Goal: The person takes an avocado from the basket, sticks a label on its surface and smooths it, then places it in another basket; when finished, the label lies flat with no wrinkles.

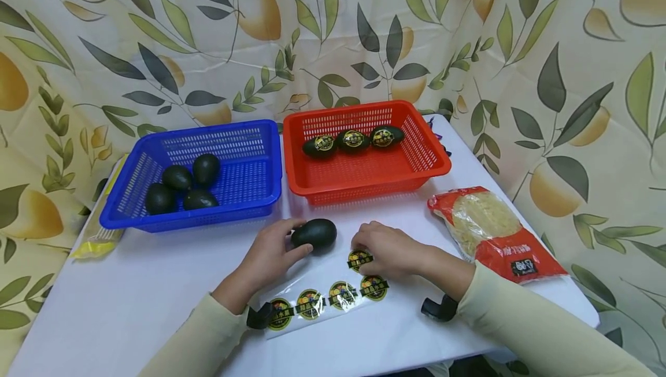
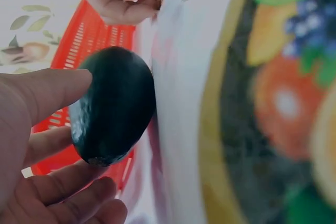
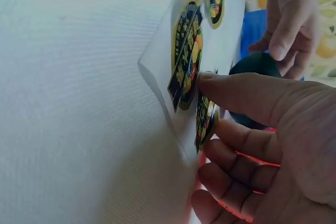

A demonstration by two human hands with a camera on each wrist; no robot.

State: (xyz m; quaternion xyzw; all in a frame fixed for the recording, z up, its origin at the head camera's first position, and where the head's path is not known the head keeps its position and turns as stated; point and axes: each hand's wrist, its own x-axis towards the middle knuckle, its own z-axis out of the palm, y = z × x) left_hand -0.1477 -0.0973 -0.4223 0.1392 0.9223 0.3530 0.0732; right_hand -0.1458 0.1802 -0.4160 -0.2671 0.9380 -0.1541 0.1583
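Left hand [image 1: 267, 257], lower centre of the head view: fingers curled round a dark avocado [image 1: 314, 234] lying on the white table [image 1: 130, 296]. Right hand [image 1: 387, 250], just right of it: thumb and fingers pinch a sticker [image 1: 359, 259] at the end of the sticker sheet [image 1: 322, 302]. Blue basket [image 1: 250, 192] upper left, red basket [image 1: 416, 160] upper centre.

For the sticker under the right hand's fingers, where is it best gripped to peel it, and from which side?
Probably at its raised edge. In the right wrist view the sticker is partly lifted off the clear backing sheet, with the right hand thumb on it. Pinch that free edge between thumb and forefinger, coming from the sheet's end nearest the avocado, and peel back along the sheet. The left hand holds the avocado.
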